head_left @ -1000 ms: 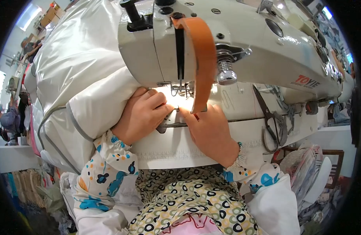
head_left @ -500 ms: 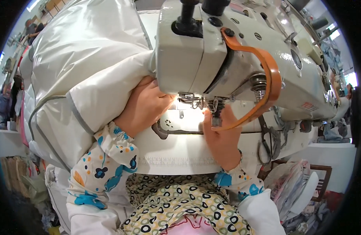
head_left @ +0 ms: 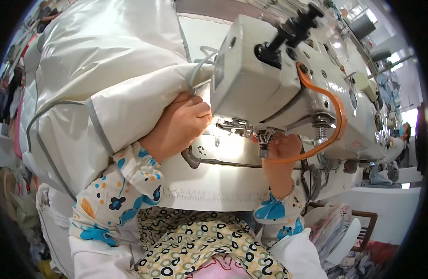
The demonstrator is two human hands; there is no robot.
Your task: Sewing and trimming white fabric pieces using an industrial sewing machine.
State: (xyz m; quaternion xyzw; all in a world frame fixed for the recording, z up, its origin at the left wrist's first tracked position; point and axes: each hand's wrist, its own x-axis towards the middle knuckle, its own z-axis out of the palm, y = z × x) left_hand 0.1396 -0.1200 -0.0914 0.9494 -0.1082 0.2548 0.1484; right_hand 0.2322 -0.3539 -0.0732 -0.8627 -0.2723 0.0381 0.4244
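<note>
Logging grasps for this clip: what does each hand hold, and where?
Left hand grips the white padded fabric at its edge beside the machine head. Right hand is under the head; hold cannot be told.

Garment workshop: industrial sewing machine [head_left: 288,93], heaps of white padded fabric [head_left: 98,83], another worker [head_left: 397,139] nearby.
</note>
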